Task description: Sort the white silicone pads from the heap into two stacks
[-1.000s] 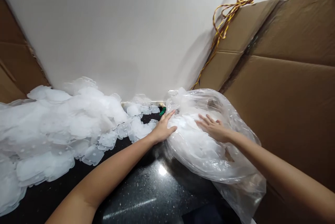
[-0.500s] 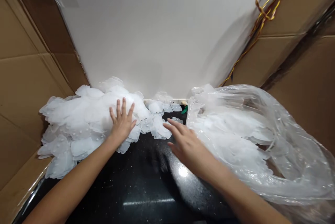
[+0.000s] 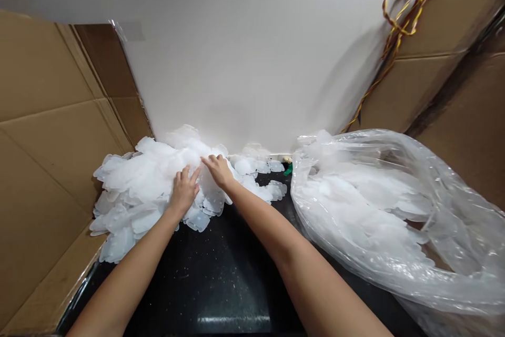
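A heap of thin, whitish translucent plastic pieces (image 3: pixel 145 179) with rounded edges and small bumps spreads over the black tabletop (image 3: pixel 205 279). On the front right of that heap rests my left hand (image 3: pixel 184 190), its fingers parted and slightly bent, touching the pieces. My right hand (image 3: pixel 219 170) lies close beside it, further back, with fingers stretched out to the left over the same heap. Neither hand visibly holds a piece. A thinner trail of pieces (image 3: pixel 274 190) runs from the heap to the right.
A clear plastic bag (image 3: pixel 445 205) with more such pieces lies open at the right. Cardboard (image 3: pixel 47 132) stands at the left, and another cardboard panel (image 3: pixel 430 84) at the right. Twisted yellow-and-red wire (image 3: pixel 394 48) hangs along the white wall (image 3: pixel 244 63). Something small and green (image 3: pixel 289 170) sits near the bag.
My right hand has moved left from the gap near the bag onto the heap beside my left hand. The left hand's fingers are now more bent. The view has shifted slightly.
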Action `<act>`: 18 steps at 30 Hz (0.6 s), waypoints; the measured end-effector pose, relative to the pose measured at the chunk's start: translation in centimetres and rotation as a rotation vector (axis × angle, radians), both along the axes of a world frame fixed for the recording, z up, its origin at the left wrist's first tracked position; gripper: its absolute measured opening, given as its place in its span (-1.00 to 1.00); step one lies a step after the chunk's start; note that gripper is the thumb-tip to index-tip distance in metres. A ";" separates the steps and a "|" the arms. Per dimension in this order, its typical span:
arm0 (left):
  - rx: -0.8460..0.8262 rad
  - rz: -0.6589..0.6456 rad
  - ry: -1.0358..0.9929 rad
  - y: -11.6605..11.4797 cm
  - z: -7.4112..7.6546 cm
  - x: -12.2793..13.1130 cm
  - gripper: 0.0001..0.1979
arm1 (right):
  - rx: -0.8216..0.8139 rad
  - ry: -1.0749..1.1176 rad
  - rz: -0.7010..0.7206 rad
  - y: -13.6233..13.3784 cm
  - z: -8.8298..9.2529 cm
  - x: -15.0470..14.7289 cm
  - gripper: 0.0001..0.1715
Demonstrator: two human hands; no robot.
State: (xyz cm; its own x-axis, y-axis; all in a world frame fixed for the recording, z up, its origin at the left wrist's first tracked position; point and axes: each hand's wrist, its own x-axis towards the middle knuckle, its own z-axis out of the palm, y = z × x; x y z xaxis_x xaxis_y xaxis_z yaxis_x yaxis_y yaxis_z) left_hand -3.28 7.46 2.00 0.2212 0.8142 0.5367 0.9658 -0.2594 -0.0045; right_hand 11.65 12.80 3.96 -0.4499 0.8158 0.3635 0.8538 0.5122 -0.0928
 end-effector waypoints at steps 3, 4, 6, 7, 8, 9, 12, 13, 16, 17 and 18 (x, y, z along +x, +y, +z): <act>0.001 -0.108 -0.027 -0.4 -0.2 -0.4 -0.47 | 0.021 -0.035 0.033 -1.9 0.1 2.0 -0.54; -0.007 -0.151 -0.036 -0.7 -0.2 -0.4 -0.47 | 0.028 -0.049 0.043 -2.8 -0.2 3.0 -0.56; -0.071 -0.283 -0.037 -1.8 -0.5 -0.2 -0.45 | 0.038 -0.083 0.065 -5.1 -1.2 5.3 -0.59; -0.124 -0.364 -0.025 -2.4 -0.9 0.0 -0.44 | 0.051 -0.123 0.089 -6.4 -2.0 6.5 -0.58; -0.182 -0.445 -0.005 -3.1 -1.3 0.4 -0.44 | 0.048 -0.154 0.109 -7.6 -2.8 7.7 -0.57; -0.231 -0.502 0.025 -3.8 -1.9 0.9 -0.43 | 0.029 -0.169 0.132 -8.8 -3.7 8.8 -0.55; -0.245 -0.457 0.137 -5.7 -3.3 2.5 -0.42 | -0.050 -0.142 0.160 -11.6 -5.8 11.8 -0.34; -0.252 -0.426 0.174 -6.1 -3.5 3.0 -0.40 | -0.085 -0.124 0.158 -12.3 -6.3 12.6 -0.21; -0.303 -0.430 0.228 -7.1 -3.2 3.9 -0.41 | -0.177 -0.057 0.143 -13.9 -7.4 14.7 0.09; -0.318 -0.466 0.232 -7.3 -2.9 4.0 -0.46 | -0.190 -0.024 0.129 -14.3 -7.7 15.3 0.13; -0.327 -0.509 0.228 -7.7 -2.6 4.1 -0.52 | -0.191 0.010 0.110 -14.8 -8.0 15.8 0.14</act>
State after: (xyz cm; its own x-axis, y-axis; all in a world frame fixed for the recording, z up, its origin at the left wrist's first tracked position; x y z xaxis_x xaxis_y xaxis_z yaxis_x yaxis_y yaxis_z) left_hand 0.79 -0.19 -0.57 0.7020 0.6910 0.1724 0.7057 -0.7075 -0.0379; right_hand 27.50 -1.96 -4.01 -0.5372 0.8163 0.2123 0.7922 0.5747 -0.2053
